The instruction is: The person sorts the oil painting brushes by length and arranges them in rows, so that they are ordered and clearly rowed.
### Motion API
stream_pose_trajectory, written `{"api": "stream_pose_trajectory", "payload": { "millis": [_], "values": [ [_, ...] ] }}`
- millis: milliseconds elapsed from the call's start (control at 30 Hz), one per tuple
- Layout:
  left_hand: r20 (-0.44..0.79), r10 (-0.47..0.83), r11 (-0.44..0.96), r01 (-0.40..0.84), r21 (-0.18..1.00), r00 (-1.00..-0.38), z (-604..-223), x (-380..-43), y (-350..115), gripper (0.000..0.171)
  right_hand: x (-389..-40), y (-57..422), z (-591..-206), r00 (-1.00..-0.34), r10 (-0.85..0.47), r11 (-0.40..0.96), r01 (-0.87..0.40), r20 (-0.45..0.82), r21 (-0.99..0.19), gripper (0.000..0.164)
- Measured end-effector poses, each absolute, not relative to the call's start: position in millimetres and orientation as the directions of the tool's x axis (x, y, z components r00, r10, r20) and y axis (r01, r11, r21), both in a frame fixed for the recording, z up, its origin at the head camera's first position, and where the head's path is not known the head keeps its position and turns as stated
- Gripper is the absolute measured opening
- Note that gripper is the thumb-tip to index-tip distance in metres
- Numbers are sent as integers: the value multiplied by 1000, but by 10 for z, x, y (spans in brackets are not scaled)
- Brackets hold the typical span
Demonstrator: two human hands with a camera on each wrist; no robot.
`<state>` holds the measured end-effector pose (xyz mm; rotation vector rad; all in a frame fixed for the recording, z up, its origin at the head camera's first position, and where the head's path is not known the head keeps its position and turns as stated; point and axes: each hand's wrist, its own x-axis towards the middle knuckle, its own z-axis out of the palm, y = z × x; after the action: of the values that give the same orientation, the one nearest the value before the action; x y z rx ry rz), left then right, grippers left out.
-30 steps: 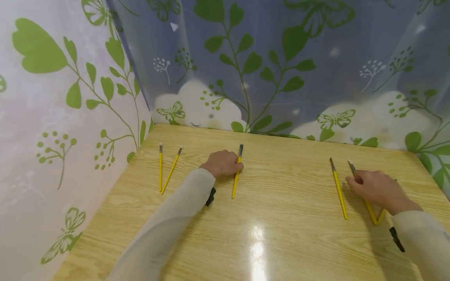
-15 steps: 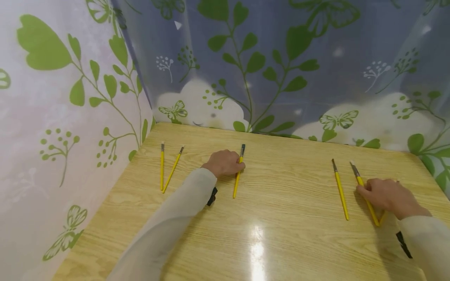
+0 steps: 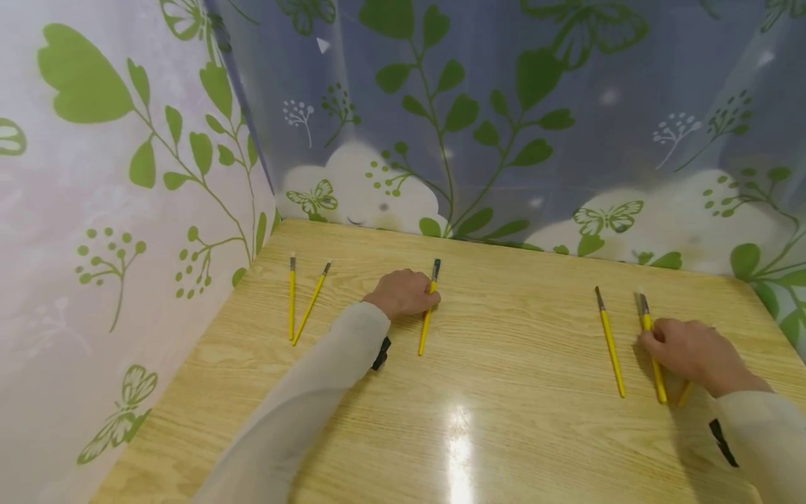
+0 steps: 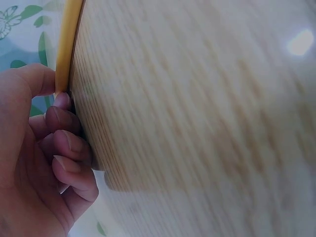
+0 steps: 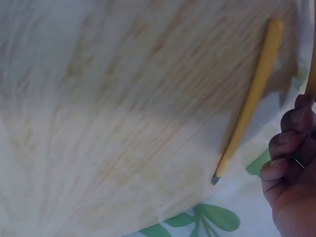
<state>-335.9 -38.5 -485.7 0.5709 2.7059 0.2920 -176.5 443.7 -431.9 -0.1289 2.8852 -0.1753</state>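
No readable text. I made out no label, brand, number or sign on the paintbrushes (image 3: 425, 329) I held, the wood-grain table (image 3: 522, 378) or the leaf-print wall covering (image 3: 478, 164).

The head camera looks forward and down across the desk (image 3: 522, 364) to its far edge. Each wrist camera, close in, faces over the desk to an edge; the head view shares the left hand (image 3: 403, 292) with one, the right hand (image 3: 695, 353) with the other.
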Motion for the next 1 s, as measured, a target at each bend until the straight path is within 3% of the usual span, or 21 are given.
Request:
{"api": "stream_pose_trajectory", "payload": {
  "millis": [300,1000],
  "values": [
    [-300,442,887,363,284,-845,-4858,-3375,-391,47,-1826,4167,-4244,-983,-142,979,-123,-119,-160,45],
    [-284,448,887,381,262,-848,-4895,-3375,-383,48,-1998,3409,-4171,-979,-192,955,-169,-74,-244,45]
  ]
}}
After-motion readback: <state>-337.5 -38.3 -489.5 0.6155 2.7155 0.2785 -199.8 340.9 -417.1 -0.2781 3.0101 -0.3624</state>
